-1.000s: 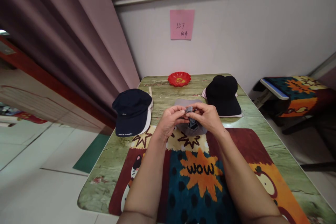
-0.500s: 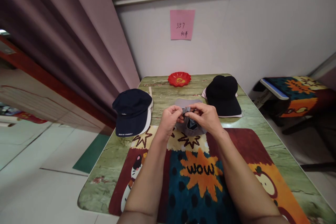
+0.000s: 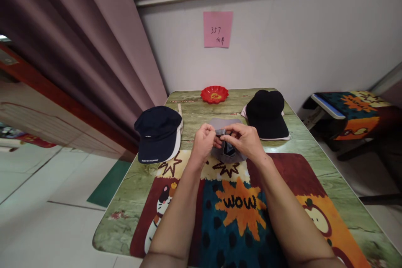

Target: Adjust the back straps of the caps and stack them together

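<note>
A grey cap (image 3: 223,157) lies on the table with its brim pointing away and its back opening facing me. My left hand (image 3: 204,137) pinches one end of the cap's adjustment strap (image 3: 220,132). Thumb and fingers of my right hand (image 3: 244,137) grip the same strap from the other side. Between the two hands the strap is stretched level above the opening; its fastening is too small to make out. Both hands partly cover the cap's crown.
Stacked navy and white caps (image 3: 159,130) sit at the left. Black and pink caps (image 3: 266,113) are stacked at the right. A red scalloped dish (image 3: 215,94) stands at the back. A patterned mat (image 3: 232,217) covers the table's front. Behind the table is a wall (image 3: 270,50).
The strap between my fingers now lies straighter and more level, and its loose end no longer sticks up. My left hand has shifted slightly; the cap stays in place.
</note>
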The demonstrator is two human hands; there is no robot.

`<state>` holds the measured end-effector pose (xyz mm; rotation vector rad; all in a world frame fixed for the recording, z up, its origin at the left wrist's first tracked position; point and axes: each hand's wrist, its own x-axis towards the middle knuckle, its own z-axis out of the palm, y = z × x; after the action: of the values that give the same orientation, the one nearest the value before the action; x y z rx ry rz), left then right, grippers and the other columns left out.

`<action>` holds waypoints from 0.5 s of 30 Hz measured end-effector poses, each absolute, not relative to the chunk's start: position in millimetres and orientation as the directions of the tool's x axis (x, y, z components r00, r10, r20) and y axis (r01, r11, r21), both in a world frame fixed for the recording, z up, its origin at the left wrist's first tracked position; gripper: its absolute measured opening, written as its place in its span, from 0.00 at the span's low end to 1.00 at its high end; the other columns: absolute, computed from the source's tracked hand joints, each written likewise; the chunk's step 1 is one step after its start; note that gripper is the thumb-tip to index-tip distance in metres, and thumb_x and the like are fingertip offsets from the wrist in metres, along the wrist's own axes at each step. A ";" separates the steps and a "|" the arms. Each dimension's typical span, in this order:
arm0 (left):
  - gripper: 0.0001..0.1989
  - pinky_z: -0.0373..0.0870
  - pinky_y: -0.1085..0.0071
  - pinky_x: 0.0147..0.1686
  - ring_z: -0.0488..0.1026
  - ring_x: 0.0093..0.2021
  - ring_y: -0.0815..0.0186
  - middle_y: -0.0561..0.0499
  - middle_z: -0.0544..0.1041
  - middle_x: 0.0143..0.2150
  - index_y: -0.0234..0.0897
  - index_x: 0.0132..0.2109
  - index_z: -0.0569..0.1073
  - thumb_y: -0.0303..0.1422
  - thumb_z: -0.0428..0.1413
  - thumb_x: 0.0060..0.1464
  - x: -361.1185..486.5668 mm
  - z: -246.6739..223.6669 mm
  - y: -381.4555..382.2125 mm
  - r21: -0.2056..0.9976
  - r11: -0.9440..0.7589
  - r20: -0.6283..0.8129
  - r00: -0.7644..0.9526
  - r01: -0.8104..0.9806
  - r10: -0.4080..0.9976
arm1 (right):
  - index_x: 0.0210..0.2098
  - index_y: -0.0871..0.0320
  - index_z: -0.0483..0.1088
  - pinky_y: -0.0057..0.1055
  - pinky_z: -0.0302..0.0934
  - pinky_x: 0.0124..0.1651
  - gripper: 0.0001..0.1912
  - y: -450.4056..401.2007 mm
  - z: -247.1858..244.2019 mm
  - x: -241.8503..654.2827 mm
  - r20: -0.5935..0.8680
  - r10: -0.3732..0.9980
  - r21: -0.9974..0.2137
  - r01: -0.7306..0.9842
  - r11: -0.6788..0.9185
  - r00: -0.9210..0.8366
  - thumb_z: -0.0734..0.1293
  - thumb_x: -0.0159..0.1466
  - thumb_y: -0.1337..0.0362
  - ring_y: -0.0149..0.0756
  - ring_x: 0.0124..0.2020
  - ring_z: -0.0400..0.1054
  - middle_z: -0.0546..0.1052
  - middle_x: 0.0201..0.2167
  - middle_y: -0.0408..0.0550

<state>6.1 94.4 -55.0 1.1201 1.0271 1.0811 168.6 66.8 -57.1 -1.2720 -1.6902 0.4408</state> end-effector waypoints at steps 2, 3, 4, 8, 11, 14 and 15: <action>0.14 0.71 0.75 0.20 0.71 0.19 0.70 0.58 0.72 0.20 0.39 0.36 0.65 0.39 0.61 0.49 3.9 -52.7 94.1 0.985 0.106 -0.077 0.198 -0.135 0.977 | 0.39 0.55 0.81 0.29 0.62 0.33 0.11 66.4 -57.0 169.2 0.459 0.888 -0.752 0.533 0.387 0.003 0.75 0.60 0.57 0.34 0.25 0.69 0.80 0.28 0.46; 0.16 0.71 0.75 0.20 0.71 0.19 0.70 0.57 0.73 0.22 0.39 0.37 0.66 0.41 0.62 0.49 2.8 -51.7 93.9 0.984 0.113 -0.081 0.219 -0.137 0.972 | 0.39 0.56 0.82 0.29 0.62 0.32 0.11 66.2 -56.8 169.4 0.458 0.889 -0.760 0.523 0.386 0.010 0.75 0.59 0.56 0.34 0.25 0.69 0.80 0.28 0.46; 0.17 0.71 0.75 0.20 0.71 0.19 0.71 0.56 0.75 0.23 0.38 0.37 0.67 0.43 0.63 0.48 1.8 -51.1 93.8 0.983 0.124 -0.088 0.244 -0.137 0.966 | 0.39 0.56 0.82 0.29 0.62 0.32 0.11 65.9 -56.7 169.5 0.457 0.889 -0.765 0.516 0.386 0.013 0.75 0.59 0.57 0.33 0.25 0.68 0.80 0.28 0.46; 0.21 0.70 0.76 0.19 0.71 0.19 0.72 0.53 0.76 0.25 0.36 0.35 0.69 0.46 0.67 0.44 0.2 -51.0 93.5 0.976 0.167 -0.113 0.332 -0.141 0.936 | 0.39 0.57 0.82 0.28 0.62 0.32 0.09 64.9 -56.2 168.4 0.468 0.884 -0.757 0.519 0.398 0.003 0.75 0.60 0.60 0.31 0.24 0.67 0.79 0.27 0.45; 0.21 0.70 0.76 0.20 0.71 0.19 0.72 0.54 0.76 0.24 0.36 0.34 0.69 0.46 0.67 0.44 0.4 -51.9 93.7 0.969 0.186 -0.118 0.355 -0.162 0.927 | 0.39 0.57 0.82 0.28 0.61 0.32 0.09 64.7 -56.5 167.0 0.503 0.864 -0.737 0.527 0.422 0.012 0.75 0.61 0.61 0.30 0.23 0.66 0.79 0.27 0.44; 0.21 0.70 0.76 0.20 0.71 0.19 0.71 0.54 0.75 0.24 0.36 0.34 0.69 0.46 0.67 0.44 0.8 -52.9 94.0 0.973 0.181 -0.118 0.358 -0.147 0.926 | 0.39 0.57 0.82 0.27 0.61 0.31 0.08 65.1 -56.9 166.0 0.556 0.831 -0.701 0.542 0.464 0.009 0.75 0.61 0.63 0.29 0.23 0.66 0.78 0.27 0.44; 0.21 0.70 0.76 0.20 0.71 0.19 0.71 0.54 0.75 0.24 0.36 0.34 0.69 0.46 0.66 0.44 1.0 -53.4 94.2 0.975 0.172 -0.113 0.352 -0.140 0.929 | 0.39 0.57 0.82 0.27 0.61 0.31 0.07 65.1 -57.1 165.8 0.569 0.823 -0.690 0.546 0.475 0.002 0.75 0.61 0.64 0.29 0.23 0.66 0.78 0.27 0.44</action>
<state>1.0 94.2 -53.4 1.1280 0.8999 0.9258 165.8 65.1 -57.1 -1.1904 -1.6708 0.3282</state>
